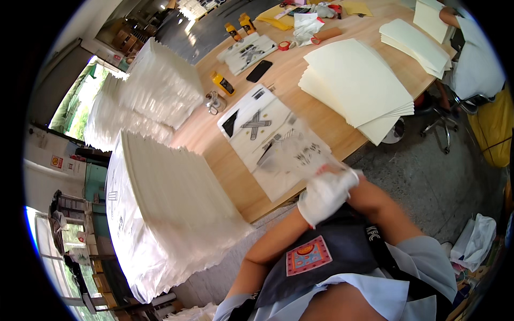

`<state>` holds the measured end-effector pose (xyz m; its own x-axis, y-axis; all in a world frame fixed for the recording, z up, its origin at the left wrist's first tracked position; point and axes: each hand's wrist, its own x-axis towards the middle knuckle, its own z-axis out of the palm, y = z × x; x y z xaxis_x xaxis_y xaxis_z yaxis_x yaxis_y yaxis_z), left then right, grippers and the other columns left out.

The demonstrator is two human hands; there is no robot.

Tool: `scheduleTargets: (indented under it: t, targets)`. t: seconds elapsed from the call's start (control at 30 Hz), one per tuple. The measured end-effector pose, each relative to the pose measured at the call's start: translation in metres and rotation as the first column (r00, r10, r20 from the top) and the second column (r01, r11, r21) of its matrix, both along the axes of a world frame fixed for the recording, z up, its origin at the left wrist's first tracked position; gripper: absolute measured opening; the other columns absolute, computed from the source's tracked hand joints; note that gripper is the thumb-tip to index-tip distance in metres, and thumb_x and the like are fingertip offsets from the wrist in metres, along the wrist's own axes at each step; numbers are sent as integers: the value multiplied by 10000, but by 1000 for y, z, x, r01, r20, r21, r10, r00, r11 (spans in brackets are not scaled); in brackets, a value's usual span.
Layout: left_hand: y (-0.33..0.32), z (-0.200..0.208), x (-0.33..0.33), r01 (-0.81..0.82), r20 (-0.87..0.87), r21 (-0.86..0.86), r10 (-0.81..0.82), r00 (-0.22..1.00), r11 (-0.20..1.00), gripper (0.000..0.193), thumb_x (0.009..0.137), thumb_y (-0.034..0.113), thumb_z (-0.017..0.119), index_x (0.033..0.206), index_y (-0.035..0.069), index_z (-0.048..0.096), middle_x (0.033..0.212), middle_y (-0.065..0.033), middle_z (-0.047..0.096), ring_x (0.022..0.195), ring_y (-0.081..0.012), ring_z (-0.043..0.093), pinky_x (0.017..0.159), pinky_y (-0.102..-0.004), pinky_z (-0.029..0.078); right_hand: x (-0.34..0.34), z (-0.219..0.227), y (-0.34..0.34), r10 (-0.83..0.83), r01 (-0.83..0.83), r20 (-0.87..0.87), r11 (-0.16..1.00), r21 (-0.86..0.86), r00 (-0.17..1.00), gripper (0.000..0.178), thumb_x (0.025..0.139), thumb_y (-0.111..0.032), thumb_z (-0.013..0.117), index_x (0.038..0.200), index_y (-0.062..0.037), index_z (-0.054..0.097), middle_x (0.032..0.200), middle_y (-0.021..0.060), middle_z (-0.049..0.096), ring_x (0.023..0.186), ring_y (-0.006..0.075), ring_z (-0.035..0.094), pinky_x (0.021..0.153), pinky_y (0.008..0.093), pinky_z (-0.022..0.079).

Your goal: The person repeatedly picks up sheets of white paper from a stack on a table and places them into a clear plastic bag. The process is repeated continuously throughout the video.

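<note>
A white glove covers my left hand [326, 197], just off the table's near edge; motion smears its fingers. My right hand [342, 172] sits close behind it, partly hidden, and seems closed on the near edge of a translucent printed plastic bag [300, 151]. The bag is blurred and lifted at this end. Beneath it, flat on the wooden table [235, 184], lies a white printed plastic bag [251, 125] with black line drawings and a black triangle.
Tall stacks of plastic-wrapped sheets [176, 195] line the left side. Cream sheets [356, 80] lie fanned at the right. Scissors [214, 104], a yellow bottle [222, 83] and a black phone [259, 70] are farther back. Another person's arm [450, 17] reaches in at far right.
</note>
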<state>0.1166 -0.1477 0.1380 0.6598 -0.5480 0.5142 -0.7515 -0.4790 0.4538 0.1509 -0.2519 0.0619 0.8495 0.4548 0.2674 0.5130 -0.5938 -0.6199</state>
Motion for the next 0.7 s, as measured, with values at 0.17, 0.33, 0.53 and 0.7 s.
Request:
scheduleTargets:
  t: [0.17, 0.33, 0.53, 0.7]
  targets:
    - [-7, 5, -28, 268, -143, -78, -277, 950, 960, 351, 707, 39, 596, 1037, 156, 616, 676, -38, 594, 561, -236, 592, 486, -374, 463, -10, 13, -20, 66, -72, -41, 981, -180, 997, 210, 838, -184, 499, 977, -73, 611, 880, 98, 632, 826, 268, 596, 731, 373, 475]
    - [40, -87, 27, -257, -379, -191, 170, 910, 947, 198, 871, 71, 561, 1066, 56, 597, 927, -127, 636, 893, -210, 613, 771, -304, 476, 28, 17, -24, -6, -109, -324, 935, -337, 946, 209, 798, -133, 510, 977, -107, 615, 925, 129, 623, 908, 295, 588, 780, 376, 468]
    - [74, -105, 37, -444, -644, -216, 215, 734, 870, 191, 949, 93, 480, 1111, 44, 569, 1009, -52, 623, 821, -87, 543, 700, -223, 442, 67, 5, -104, -262, 413, 525, 891, -192, 810, 123, 778, -132, 582, 900, -127, 599, 913, 68, 600, 849, 265, 577, 755, 383, 476]
    - [57, -101, 52, -390, -777, -188, 106, 620, 901, 215, 948, 115, 497, 1143, 44, 554, 1046, -38, 614, 722, -39, 482, 617, -191, 411, 85, -6, -127, -120, 292, 548, 926, -238, 828, 108, 796, -175, 598, 892, -127, 599, 879, 52, 593, 816, 243, 590, 710, 372, 493]
